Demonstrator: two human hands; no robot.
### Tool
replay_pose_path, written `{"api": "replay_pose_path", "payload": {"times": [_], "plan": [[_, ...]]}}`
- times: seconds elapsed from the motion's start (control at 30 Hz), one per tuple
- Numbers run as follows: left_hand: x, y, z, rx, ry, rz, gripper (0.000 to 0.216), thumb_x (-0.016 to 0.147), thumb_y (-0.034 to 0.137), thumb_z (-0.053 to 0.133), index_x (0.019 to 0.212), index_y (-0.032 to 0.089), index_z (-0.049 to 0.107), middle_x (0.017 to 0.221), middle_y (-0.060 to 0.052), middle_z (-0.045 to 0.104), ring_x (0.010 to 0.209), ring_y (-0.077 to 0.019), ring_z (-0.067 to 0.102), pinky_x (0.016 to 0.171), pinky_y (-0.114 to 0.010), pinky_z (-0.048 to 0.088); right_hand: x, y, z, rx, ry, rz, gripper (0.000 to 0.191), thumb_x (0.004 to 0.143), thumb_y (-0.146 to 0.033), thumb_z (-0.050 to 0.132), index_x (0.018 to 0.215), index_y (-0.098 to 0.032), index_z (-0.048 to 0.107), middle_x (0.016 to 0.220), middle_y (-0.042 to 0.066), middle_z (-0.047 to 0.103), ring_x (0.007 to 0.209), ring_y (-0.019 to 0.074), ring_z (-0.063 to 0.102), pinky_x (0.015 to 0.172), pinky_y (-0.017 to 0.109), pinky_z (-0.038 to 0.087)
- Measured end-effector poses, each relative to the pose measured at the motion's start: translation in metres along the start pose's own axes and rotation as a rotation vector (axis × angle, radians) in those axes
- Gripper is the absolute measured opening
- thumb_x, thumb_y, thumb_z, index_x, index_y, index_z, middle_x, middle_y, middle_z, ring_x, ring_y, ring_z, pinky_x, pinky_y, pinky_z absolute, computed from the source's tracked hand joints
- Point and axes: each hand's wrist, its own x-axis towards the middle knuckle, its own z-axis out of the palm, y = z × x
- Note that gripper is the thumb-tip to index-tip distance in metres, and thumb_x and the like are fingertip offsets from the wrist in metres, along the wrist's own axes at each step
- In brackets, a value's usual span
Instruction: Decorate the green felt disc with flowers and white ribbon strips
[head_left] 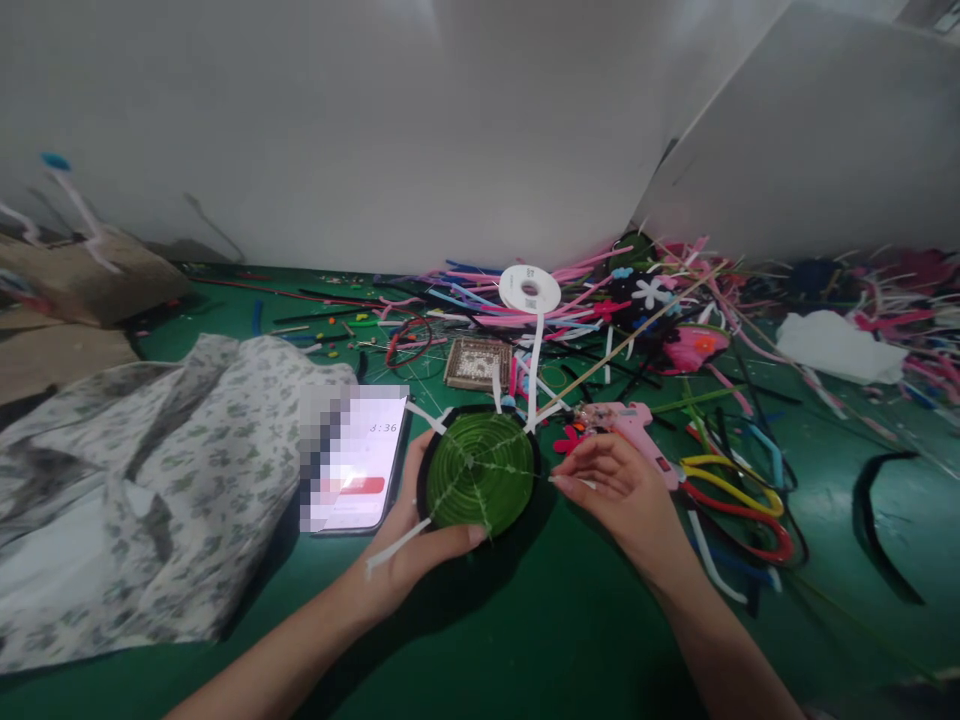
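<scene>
My left hand [424, 555] is wrapped round the lower left side of a round green disc [480, 485] with a black fuzzy rim, its thumb lying over the front edge. The disc has coiled rings, and thin light lines cross it from the middle. White ribbon ends stick out from its rim at several places. Just right of the disc, my right hand [619, 490] pinches the end of a short white strip [562, 480]; a thin line seems to run from there to the disc. A ribbon roll [529, 289] stands behind, its white tail reaching down to the disc's upper right edge.
A lit phone [364, 465] and a patterned cloth [187, 480] lie on the left. At the right are a pink glue gun [637, 430], scissors with red and yellow handles [750, 500] and scattered pipe cleaners. A small box [477, 380] sits behind the disc. A wall closes off the back.
</scene>
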Motion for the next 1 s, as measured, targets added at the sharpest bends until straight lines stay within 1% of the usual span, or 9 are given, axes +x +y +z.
{"api": "replay_pose_path", "payload": {"times": [0.1, 0.27, 0.43, 0.53, 0.67, 0.77, 0.9, 1.0], "plan": [[0.001, -0.002, -0.003, 0.025, -0.015, -0.002, 0.097, 0.061, 0.025, 0.079, 0.142, 0.027, 0.025, 0.127, -0.008, 0.060, 0.119, -0.0327, 0.052, 0.102, -0.042, 0.041, -0.001, -0.003, 0.001, 0.013, -0.005, 0.011, 0.033, 0.066, -0.029, 0.080, 0.084, -0.024, 0.053, 0.078, -0.001, 0.069, 0.077, 0.0139, 0.066, 0.072, 0.025, 0.053], [0.003, -0.010, -0.010, 0.031, -0.069, 0.016, 0.093, 0.067, 0.025, 0.078, 0.144, 0.027, 0.024, 0.135, -0.009, 0.053, 0.122, -0.0333, 0.050, 0.106, -0.044, 0.037, 0.001, -0.003, 0.000, 0.008, -0.004, 0.036, 0.032, 0.066, -0.031, 0.080, 0.080, -0.023, 0.051, 0.076, -0.002, 0.069, 0.075, 0.0128, 0.065, 0.064, 0.022, 0.051], [0.004, -0.017, -0.014, 0.026, -0.109, -0.005, 0.093, 0.069, 0.024, 0.077, 0.144, 0.031, 0.022, 0.139, -0.006, 0.050, 0.127, -0.0323, 0.046, 0.109, -0.043, 0.035, 0.001, -0.001, 0.000, 0.034, -0.009, 0.068, 0.034, 0.065, -0.031, 0.081, 0.080, -0.023, 0.051, 0.076, -0.002, 0.070, 0.073, 0.0126, 0.066, 0.066, 0.023, 0.051], [0.004, -0.020, -0.017, 0.026, -0.106, -0.019, 0.095, 0.070, 0.023, 0.077, 0.145, 0.034, 0.019, 0.142, -0.003, 0.047, 0.131, -0.0304, 0.041, 0.111, -0.041, 0.031, 0.000, -0.001, 0.001, 0.048, -0.013, 0.088, 0.035, 0.064, -0.031, 0.081, 0.079, -0.023, 0.051, 0.075, -0.003, 0.071, 0.073, 0.0123, 0.066, 0.067, 0.023, 0.050], [0.003, -0.021, -0.017, 0.008, -0.099, -0.029, 0.097, 0.069, 0.023, 0.077, 0.145, 0.035, 0.017, 0.144, -0.003, 0.045, 0.134, -0.0296, 0.037, 0.113, -0.041, 0.028, 0.001, -0.001, 0.000, 0.098, -0.031, 0.109, 0.035, 0.063, -0.029, 0.082, 0.077, -0.023, 0.050, 0.072, -0.004, 0.070, 0.072, 0.0118, 0.065, 0.067, 0.022, 0.050], [0.003, -0.019, -0.014, 0.007, -0.083, -0.033, 0.097, 0.069, 0.022, 0.077, 0.145, 0.033, 0.018, 0.144, -0.004, 0.045, 0.134, -0.0304, 0.038, 0.113, -0.043, 0.029, 0.002, -0.002, 0.000, 0.131, -0.049, 0.112, 0.036, 0.062, -0.028, 0.082, 0.076, -0.023, 0.050, 0.071, -0.004, 0.070, 0.071, 0.0115, 0.065, 0.068, 0.023, 0.049], [0.003, -0.019, -0.013, -0.005, -0.069, -0.050, 0.099, 0.067, 0.021, 0.078, 0.147, 0.028, 0.019, 0.139, -0.009, 0.051, 0.129, -0.0330, 0.044, 0.109, -0.047, 0.035, 0.003, -0.003, 0.001, 0.144, -0.039, 0.111, 0.039, 0.059, -0.027, 0.084, 0.077, -0.023, 0.049, 0.069, -0.004, 0.070, 0.070, 0.0125, 0.065, 0.069, 0.025, 0.049], [0.003, -0.022, -0.014, 0.004, -0.047, -0.081, 0.095, 0.069, 0.021, 0.076, 0.147, 0.026, 0.021, 0.135, -0.009, 0.055, 0.127, -0.0327, 0.046, 0.109, -0.047, 0.036, 0.002, -0.003, 0.002, 0.157, -0.035, 0.115, 0.040, 0.058, -0.027, 0.084, 0.077, -0.023, 0.049, 0.068, -0.004, 0.070, 0.069, 0.0123, 0.064, 0.070, 0.025, 0.049]]}}
